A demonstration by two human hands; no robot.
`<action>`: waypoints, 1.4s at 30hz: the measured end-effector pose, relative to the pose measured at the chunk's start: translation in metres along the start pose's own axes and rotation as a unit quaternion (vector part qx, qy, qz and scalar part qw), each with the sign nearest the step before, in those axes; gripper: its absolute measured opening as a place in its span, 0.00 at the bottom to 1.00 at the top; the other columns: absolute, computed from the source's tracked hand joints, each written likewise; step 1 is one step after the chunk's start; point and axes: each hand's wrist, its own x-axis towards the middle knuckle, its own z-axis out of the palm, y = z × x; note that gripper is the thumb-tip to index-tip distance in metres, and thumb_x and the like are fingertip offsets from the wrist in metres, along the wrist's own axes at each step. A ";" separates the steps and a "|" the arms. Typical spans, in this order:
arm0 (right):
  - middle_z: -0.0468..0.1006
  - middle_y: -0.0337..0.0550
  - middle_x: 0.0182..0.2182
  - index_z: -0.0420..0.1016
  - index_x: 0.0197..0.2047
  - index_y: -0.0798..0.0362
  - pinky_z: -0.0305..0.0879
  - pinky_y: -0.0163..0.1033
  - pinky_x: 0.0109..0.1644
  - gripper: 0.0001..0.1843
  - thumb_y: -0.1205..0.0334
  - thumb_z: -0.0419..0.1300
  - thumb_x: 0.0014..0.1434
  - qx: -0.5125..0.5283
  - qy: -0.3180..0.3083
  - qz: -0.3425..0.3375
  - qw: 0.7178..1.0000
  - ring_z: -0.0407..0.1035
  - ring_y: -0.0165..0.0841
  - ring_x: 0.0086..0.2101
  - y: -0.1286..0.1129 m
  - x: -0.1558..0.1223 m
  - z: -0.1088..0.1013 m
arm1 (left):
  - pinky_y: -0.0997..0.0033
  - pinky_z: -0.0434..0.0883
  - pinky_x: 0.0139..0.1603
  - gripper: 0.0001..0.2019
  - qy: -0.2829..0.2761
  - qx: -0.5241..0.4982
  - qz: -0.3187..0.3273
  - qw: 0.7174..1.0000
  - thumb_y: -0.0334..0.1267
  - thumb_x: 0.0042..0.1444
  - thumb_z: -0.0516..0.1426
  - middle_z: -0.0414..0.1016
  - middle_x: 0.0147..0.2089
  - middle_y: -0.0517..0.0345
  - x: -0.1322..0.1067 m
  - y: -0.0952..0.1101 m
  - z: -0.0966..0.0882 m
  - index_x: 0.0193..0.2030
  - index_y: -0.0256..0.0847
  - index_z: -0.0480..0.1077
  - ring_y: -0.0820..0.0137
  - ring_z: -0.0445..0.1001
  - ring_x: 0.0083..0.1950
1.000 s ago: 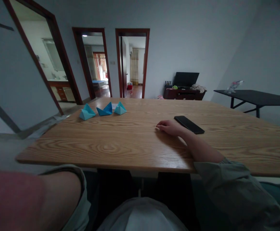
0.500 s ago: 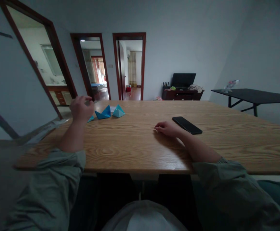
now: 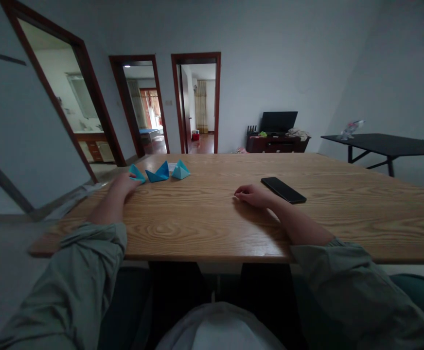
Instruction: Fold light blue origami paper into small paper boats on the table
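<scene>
Three blue folded paper boats stand in a row near the far left of the wooden table. My left hand lies stretched out on the table with its fingers closed round the leftmost, light blue boat, which it partly hides. The darker blue boat and the teal boat stand untouched just to its right. Knuckles up and fingers curled under, my right hand rests on the table and holds nothing. A black phone lies right beside it.
A small white slip of paper lies behind the boats. A black side table stands at the right, and a dark cabinet with a screen against the far wall. Open doorways lie beyond the table's far left.
My left arm came up from below the table's edge, hovered above the leftmost boat, then dropped to the tabletop and closed on it. My right hand has stayed put.
</scene>
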 end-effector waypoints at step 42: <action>0.79 0.44 0.35 0.76 0.42 0.54 0.63 0.35 0.36 0.17 0.51 0.57 0.55 0.018 0.047 0.000 0.999 0.70 0.34 0.33 -0.005 0.001 -0.001 | 0.71 0.67 0.48 0.22 -0.341 -0.257 0.379 0.821 0.50 0.44 0.62 0.76 0.46 0.56 -0.116 0.198 0.072 0.45 0.43 0.73 0.65 0.73 0.46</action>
